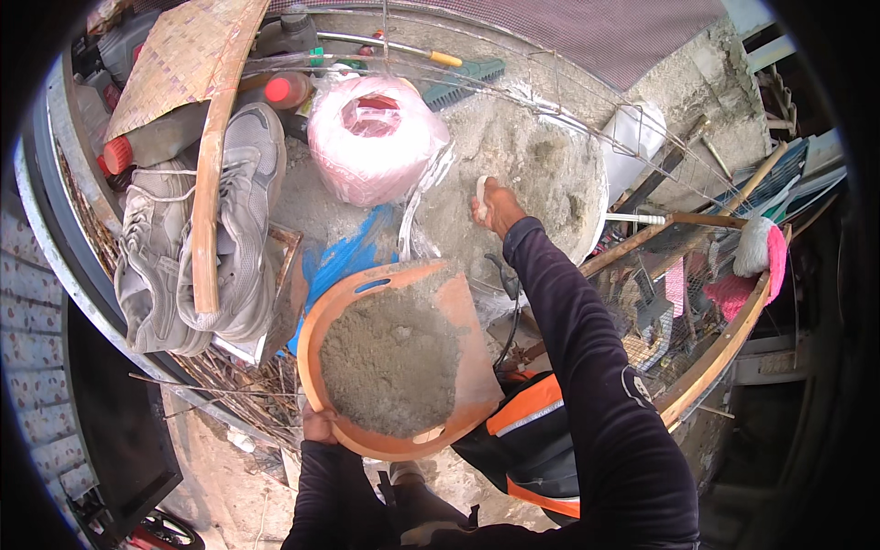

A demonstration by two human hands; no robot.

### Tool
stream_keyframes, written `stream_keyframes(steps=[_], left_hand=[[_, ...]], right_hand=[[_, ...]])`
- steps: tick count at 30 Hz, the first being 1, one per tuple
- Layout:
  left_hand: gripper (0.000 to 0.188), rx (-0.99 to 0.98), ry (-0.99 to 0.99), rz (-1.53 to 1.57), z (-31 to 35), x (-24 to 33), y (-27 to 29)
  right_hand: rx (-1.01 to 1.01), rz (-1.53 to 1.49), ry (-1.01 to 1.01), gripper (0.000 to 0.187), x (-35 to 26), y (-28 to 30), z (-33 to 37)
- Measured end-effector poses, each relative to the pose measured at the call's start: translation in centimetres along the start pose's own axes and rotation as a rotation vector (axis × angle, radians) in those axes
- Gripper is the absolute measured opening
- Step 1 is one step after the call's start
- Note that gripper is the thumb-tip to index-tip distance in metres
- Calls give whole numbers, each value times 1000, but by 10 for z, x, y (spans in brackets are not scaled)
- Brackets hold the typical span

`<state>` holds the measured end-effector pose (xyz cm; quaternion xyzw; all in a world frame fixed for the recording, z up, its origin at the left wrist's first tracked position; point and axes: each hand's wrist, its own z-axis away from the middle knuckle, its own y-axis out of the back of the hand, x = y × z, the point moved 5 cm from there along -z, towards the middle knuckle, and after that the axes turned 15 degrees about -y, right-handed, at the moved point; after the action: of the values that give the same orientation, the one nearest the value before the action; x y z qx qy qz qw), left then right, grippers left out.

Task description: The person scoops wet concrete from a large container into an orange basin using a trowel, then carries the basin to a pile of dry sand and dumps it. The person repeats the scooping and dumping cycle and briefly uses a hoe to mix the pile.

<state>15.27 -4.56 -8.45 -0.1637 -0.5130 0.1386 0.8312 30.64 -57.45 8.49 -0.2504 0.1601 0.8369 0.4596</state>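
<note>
At the near centre, my left hand [320, 425] grips the rim of an orange plastic pan [312, 353] with a raised round wall and slots in it. Grey, sand-like material [390, 357] fills much of the pan. My right arm stretches forward, and my right hand [501, 209] is closed round a white curved piece [480, 194], perhaps a handle; its lower part is hidden. That hand is over a wide white-rimmed container [600, 215] of pale grey powder [541, 147]. Between the pan and the powder lies a blue plastic sheet [344, 252].
A pink roll of twine in plastic [376, 151] stands beyond the pan. Grey shoes [234, 220] and a wooden strip [210, 202] are at left. Thin metal rods [559, 115] cross above the powder. At right is a wood-framed wire mesh [724, 367]; an orange-and-black bag [527, 431] is below.
</note>
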Motion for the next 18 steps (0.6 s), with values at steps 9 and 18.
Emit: stream_keyframes(steps=[9,18], left_hand=[[33,3,42,7,12,26,-21],[36,0,-25,-50,4,10,-3]], right_hand=[[-62,166,65,28,7,67,36],[-212,627,117,29,18,118,161]])
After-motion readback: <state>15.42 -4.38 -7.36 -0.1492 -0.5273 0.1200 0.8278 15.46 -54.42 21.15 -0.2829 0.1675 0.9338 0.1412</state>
